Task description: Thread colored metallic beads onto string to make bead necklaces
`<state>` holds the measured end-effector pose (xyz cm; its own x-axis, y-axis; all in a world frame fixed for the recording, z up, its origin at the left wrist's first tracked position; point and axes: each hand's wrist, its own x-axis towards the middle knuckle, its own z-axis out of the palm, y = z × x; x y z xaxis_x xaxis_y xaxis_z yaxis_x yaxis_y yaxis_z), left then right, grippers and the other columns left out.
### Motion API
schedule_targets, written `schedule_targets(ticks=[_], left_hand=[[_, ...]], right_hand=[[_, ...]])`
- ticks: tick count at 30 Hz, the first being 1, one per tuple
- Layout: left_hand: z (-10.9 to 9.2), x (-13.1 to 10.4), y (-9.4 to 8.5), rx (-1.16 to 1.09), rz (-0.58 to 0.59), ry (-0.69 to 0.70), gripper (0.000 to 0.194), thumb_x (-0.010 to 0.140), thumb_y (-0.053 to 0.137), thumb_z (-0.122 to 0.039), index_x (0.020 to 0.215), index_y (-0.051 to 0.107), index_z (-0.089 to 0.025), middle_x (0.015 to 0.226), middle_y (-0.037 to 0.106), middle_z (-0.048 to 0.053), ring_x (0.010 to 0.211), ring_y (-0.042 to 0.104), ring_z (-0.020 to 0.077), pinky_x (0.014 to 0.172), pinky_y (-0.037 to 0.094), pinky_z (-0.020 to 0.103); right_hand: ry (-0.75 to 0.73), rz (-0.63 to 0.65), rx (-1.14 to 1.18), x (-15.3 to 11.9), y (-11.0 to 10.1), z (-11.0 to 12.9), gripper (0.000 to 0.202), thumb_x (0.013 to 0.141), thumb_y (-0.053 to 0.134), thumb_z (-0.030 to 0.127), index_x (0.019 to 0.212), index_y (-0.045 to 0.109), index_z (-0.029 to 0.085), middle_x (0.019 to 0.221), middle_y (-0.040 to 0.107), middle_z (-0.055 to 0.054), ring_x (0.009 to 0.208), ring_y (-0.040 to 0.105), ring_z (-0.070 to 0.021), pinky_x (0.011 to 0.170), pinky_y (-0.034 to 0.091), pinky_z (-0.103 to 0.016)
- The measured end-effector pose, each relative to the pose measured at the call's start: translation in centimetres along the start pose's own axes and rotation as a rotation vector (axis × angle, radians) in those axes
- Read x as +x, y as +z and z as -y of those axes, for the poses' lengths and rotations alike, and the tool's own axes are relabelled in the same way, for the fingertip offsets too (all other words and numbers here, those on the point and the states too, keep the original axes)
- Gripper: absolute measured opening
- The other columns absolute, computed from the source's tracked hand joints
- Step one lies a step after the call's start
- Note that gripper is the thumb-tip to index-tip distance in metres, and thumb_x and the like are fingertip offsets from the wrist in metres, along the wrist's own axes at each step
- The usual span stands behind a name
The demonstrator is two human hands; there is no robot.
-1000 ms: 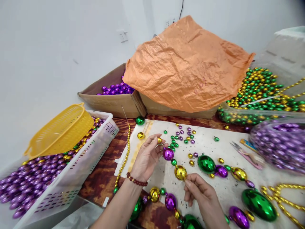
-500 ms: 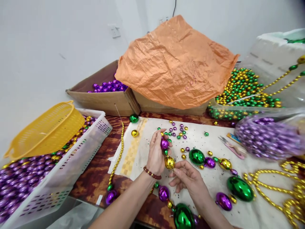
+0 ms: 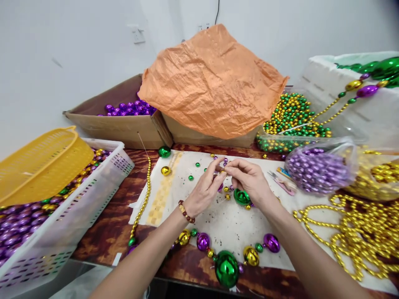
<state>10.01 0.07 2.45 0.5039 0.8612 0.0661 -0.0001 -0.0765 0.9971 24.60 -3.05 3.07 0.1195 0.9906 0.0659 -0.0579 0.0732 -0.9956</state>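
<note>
My left hand [image 3: 205, 189], with a beaded bracelet [image 3: 186, 211] at its wrist, reaches over the white cloth [image 3: 205, 216]. Its fingertips meet those of my right hand [image 3: 247, 178]. Both hands are closed in a pinch. A small gold bead [image 3: 223, 172] shows between the fingertips; any thread there is too fine to see. Close below lie a shiny purple bead [image 3: 220, 187], partly hidden by my left hand, and a large green bead [image 3: 241, 197]. Along the table's near edge curves a bead strand of gold, purple and green [image 3: 226, 269], passing behind my left forearm.
Left stands a white basket [image 3: 109, 182] of beads under a yellow basket [image 3: 40, 166]. Behind are cardboard boxes [image 3: 118, 131] and an orange sheet [image 3: 212, 83]. Right lie scissors [image 3: 282, 182], a bag of purple beads [image 3: 318, 170] and gold bead chains [image 3: 352, 228]. A gold strand [image 3: 146, 191] lies left.
My hands have moved up the cloth and come together at the fingertips. The purple, green and gold beads that hung from my left hand have left it. The view has turned right.
</note>
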Motion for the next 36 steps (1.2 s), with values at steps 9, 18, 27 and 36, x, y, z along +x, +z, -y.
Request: schedule_targets(ticks=[9, 18, 27, 36], left_hand=[[0.0, -0.5, -0.9, 0.061, 0.160, -0.013, 0.024, 0.092, 0.048, -0.036, 0.101, 0.064, -0.020, 0.079, 0.059, 0.002, 0.052, 0.049, 0.0081, 0.046, 0.035, 0.019], [-2.1, -0.3, -1.2, 0.091, 0.235, -0.017, 0.022, 0.090, 0.050, -0.034, 0.083, 0.063, -0.018, 0.066, 0.058, 0.000, 0.047, 0.045, 0.0065, 0.043, 0.031, 0.018], [-4.7, 0.6, -1.4, 0.276, 0.317, 0.159, 0.020, 0.090, 0.047, -0.024, 0.085, 0.065, -0.017, 0.064, 0.052, -0.001, 0.051, 0.043, 0.0072, 0.047, 0.032, 0.019], [-8.0, 2.2, -1.5, 0.426, 0.359, 0.244, 0.020, 0.090, 0.047, -0.025, 0.093, 0.064, -0.014, 0.073, 0.056, -0.001, 0.060, 0.049, 0.0068, 0.054, 0.039, 0.018]], right_hand=[[-0.165, -0.301, 0.172, 1.0, -1.9, 2.3, 0.026, 0.089, 0.053, 0.047, 0.089, 0.048, 0.022, 0.083, 0.065, -0.001, 0.053, 0.061, -0.0088, 0.041, 0.039, -0.016], [-0.044, -0.008, 0.186, -0.7, -0.6, 1.7, 0.024, 0.089, 0.056, 0.043, 0.091, 0.053, 0.019, 0.078, 0.066, -0.001, 0.053, 0.062, -0.0101, 0.042, 0.045, -0.017], [-0.104, 0.136, 0.139, 0.3, -1.9, 4.6, 0.020, 0.085, 0.062, 0.037, 0.088, 0.057, 0.018, 0.084, 0.067, -0.004, 0.063, 0.067, -0.0148, 0.049, 0.055, -0.023], [-0.182, 0.098, 0.232, 0.2, -3.8, 8.1, 0.019, 0.085, 0.066, 0.031, 0.096, 0.056, 0.020, 0.077, 0.067, 0.001, 0.066, 0.068, -0.0135, 0.052, 0.057, -0.022]])
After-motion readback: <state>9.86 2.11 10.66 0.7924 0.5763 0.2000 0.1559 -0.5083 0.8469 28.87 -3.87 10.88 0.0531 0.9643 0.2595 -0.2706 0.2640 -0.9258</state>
